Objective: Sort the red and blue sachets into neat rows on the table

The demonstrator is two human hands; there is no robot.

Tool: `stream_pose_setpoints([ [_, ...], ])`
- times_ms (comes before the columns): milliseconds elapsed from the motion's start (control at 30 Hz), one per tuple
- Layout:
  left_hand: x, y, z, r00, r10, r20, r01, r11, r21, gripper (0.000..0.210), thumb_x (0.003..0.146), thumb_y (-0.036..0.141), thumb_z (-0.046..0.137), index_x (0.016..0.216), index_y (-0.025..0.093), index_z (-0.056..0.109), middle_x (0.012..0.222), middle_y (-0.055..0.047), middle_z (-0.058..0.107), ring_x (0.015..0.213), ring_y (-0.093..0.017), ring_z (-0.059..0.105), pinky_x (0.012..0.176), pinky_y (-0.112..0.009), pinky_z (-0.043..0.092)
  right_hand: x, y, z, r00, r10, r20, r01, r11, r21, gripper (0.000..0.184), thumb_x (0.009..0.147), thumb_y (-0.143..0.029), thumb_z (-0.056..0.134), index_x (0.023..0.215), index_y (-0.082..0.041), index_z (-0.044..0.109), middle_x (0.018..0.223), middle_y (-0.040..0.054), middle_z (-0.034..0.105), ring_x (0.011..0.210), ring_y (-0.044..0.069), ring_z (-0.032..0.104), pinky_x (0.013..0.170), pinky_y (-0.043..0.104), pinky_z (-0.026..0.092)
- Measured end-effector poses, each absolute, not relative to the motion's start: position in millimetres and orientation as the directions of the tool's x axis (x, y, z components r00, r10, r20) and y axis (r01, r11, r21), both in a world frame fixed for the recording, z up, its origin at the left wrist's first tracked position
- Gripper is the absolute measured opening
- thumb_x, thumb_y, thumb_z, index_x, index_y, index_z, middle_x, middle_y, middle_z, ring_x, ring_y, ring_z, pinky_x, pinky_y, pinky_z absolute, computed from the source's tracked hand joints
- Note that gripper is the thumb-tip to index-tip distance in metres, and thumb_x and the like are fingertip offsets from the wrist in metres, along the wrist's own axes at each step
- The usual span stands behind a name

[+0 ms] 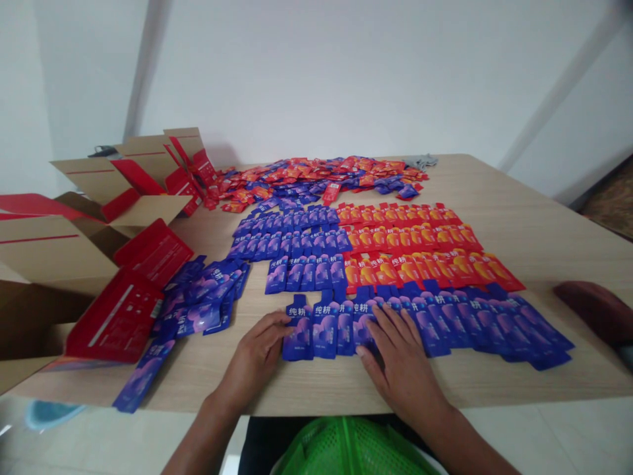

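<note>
My left hand (260, 353) is closed at the left edge of a purple pouch (299, 338), the leftmost of the front row, with thumb and fingers on its side. My right hand (403, 359) lies palm down with fingers spread over other purple pouches (363, 323) of that row, partly covering them. The front row overlaps and runs right to a fanned end (534, 333). Behind it lie several rows, with purple pouches (307, 272) on the left and red-orange pouches (410, 269) on the right.
Open red cardboard boxes (116, 316) stand along the left side. Beside them is a loose heap of purple pouches (200, 300). A mixed pile of red and purple pouches (316, 175) lies by the wall. A dark red object (591, 310) rests at the right edge.
</note>
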State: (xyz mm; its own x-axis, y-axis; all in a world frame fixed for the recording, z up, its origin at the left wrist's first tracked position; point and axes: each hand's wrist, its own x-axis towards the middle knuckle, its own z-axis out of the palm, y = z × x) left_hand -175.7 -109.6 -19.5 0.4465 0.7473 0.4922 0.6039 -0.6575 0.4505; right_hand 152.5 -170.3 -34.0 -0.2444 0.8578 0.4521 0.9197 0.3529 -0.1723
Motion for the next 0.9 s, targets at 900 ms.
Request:
stream_pose_setpoints([
  [900, -157, -112, -21, 0.549, 0.737, 0.394, 0.613, -0.675, 0.41, 0.041, 0.097, 0.004, 0.053, 0.121, 0.027, 0.078, 0.137, -0.009, 0.071, 0.132, -0.025, 0.066, 0.117, -0.048, 0.056, 152, -171, -32, -0.246, 0.87, 0.427, 0.912, 0.357, -0.201, 0.048, 0.104, -0.043, 0.06, 0.143, -0.017, 0.064, 0.16, 0.0148, 0.055, 0.152, 0.035, 0.045, 0.129, 0.063, 0.028],
])
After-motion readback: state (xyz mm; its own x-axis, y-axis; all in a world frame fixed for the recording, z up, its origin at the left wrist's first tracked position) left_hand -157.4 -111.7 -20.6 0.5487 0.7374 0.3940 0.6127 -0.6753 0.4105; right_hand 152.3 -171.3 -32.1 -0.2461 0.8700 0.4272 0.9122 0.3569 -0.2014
